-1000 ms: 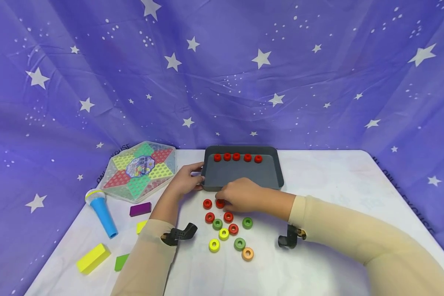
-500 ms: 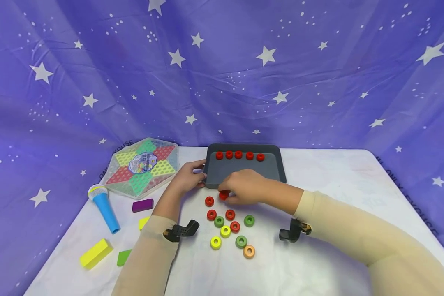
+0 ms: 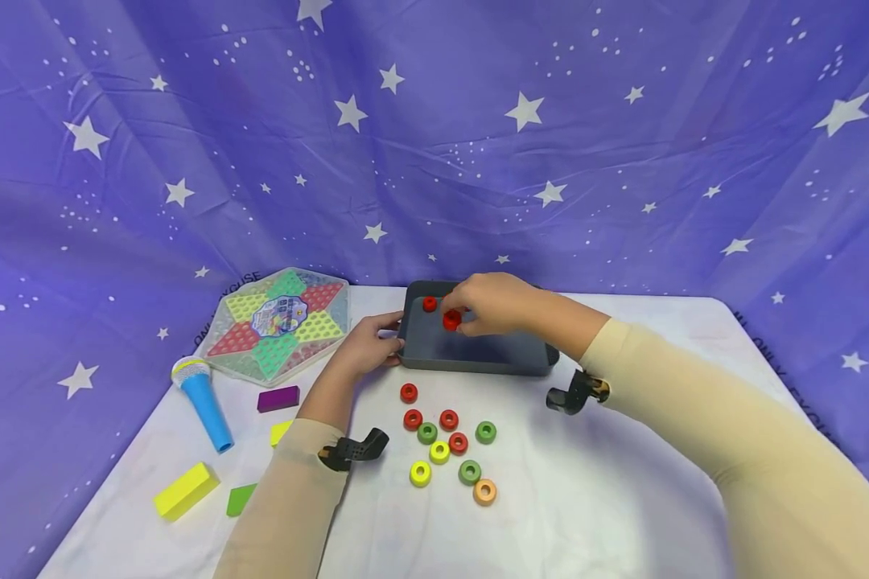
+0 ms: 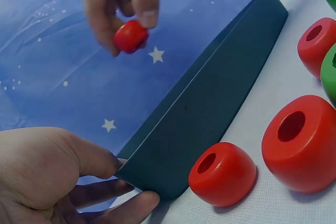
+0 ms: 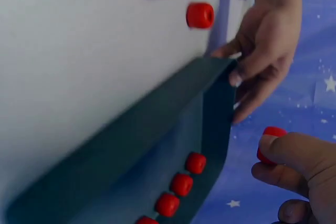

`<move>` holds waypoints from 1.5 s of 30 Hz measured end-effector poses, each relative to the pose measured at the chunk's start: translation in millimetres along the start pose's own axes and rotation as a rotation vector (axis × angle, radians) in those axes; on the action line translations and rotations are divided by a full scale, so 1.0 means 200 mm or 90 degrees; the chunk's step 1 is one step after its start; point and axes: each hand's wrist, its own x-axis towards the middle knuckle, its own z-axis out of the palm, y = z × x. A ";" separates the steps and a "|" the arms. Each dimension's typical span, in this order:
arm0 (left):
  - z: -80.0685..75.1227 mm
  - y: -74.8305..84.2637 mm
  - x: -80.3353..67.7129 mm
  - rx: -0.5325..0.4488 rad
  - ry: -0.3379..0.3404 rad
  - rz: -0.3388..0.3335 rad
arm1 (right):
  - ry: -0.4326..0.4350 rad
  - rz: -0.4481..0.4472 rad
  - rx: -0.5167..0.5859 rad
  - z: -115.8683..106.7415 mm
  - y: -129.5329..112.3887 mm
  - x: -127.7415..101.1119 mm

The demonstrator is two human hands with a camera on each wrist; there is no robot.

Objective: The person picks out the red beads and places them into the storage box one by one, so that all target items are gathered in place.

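Observation:
My right hand [image 3: 496, 304] is over the dark grey tray [image 3: 434, 358], pinching a red bead [image 3: 452, 321] between thumb and fingertips. The right wrist view shows this bead [image 5: 270, 144] held up above the tray. A row of red beads [image 5: 181, 184] lies along the tray's far side; in the head view my right hand covers most of the row. My left hand [image 3: 368, 347] grips the tray's left end, its thumb at the rim and its fingers [image 4: 128, 211] against the outside of the wall.
In front of the tray lie loose red beads [image 3: 409, 392], with green [image 3: 486, 433], yellow [image 3: 420, 474] and orange [image 3: 485, 492] ones. To the left are a board-game case [image 3: 278, 326], a toy microphone [image 3: 206, 406], and purple [image 3: 278, 399], yellow [image 3: 187, 490] and green [image 3: 240, 498] blocks.
My right hand has lifted a red bead from the loose group on the table and carried it forward over the tray. The left hand stays at the tray's left end.

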 end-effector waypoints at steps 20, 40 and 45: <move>0.00 0.00 -0.01 -0.013 -0.004 0.003 | -0.071 -0.051 -0.047 -0.01 0.03 0.37; 0.00 0.00 -0.01 -0.017 -0.008 0.010 | -0.144 0.004 -0.091 0.18 0.11 0.50; 0.00 0.00 -0.02 -0.021 -0.006 0.005 | -0.145 -0.001 -0.098 0.23 0.13 0.52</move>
